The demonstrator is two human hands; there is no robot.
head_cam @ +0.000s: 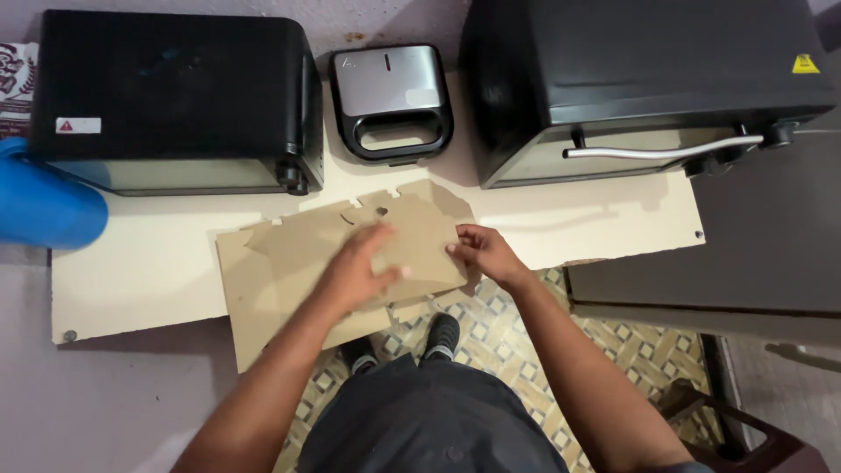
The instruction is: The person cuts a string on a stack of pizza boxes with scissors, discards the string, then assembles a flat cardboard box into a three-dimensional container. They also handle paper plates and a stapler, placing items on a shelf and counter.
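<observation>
Two black ovens take up the back of the shelf [149, 280], a flat cream board with a screw at its front left corner. The right oven [648, 79], the larger, is a smooth boxy case with a glass door and a curved metal bar handle; it stands at the back right corner. The left oven [171, 96] is a matte box with a round knob at its front right, set at the back left corner. Between them at the back edge sits a sandwich press [391, 101], rounded-square, with a brushed steel lid and a black loop handle.

The cardboard [263, 280], plain brown and flattened, has ragged cut tabs and a small hole near its top edge. It lies over the front edge of the shelf at the middle, its lower part overhanging the patterned tile floor [534, 350].

A blue rounded thing [44, 201], smooth plastic by the look, juts in past the left edge.

The left hand [359, 267] lies palm down on the cardboard, fingers spread and flat, pressing rather than gripping. The right hand [486, 254] is at the cardboard's right edge, fingers curled and pinched on that edge.
</observation>
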